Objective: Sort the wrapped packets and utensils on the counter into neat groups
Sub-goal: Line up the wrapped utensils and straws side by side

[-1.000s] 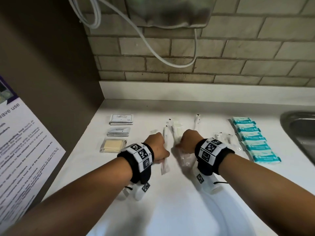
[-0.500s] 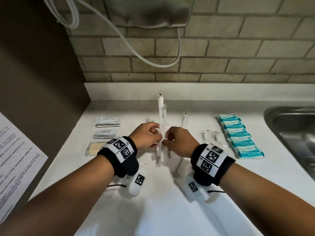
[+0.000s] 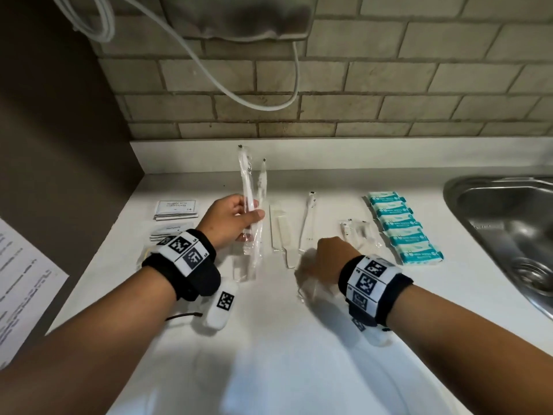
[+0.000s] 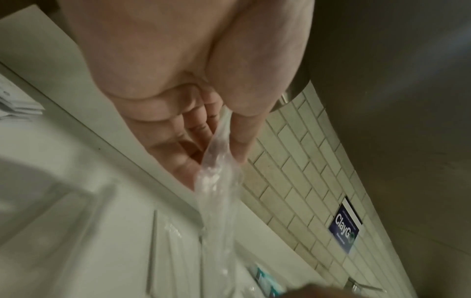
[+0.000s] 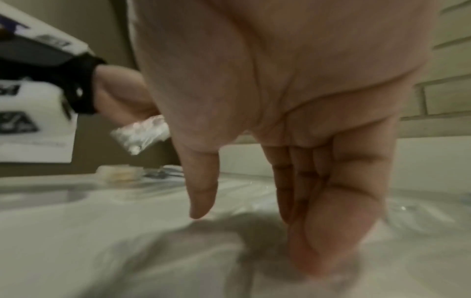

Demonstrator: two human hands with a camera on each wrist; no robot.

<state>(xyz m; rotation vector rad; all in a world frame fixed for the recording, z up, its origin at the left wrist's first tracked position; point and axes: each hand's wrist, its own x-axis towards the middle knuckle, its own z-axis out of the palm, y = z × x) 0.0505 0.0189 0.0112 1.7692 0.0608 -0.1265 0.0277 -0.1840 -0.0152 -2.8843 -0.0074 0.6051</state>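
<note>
Head view shows the left hand (image 3: pixel 232 218) gripping two wrapped toothbrushes (image 3: pixel 253 205) upright above the worktop (image 3: pixel 269 339), apparently to gather them as one group, while the right hand (image 3: pixel 324 256), fingers straight and empty, reaches down toward loose wrapped utensils (image 3: pixel 299 232) just beyond it.
</note>
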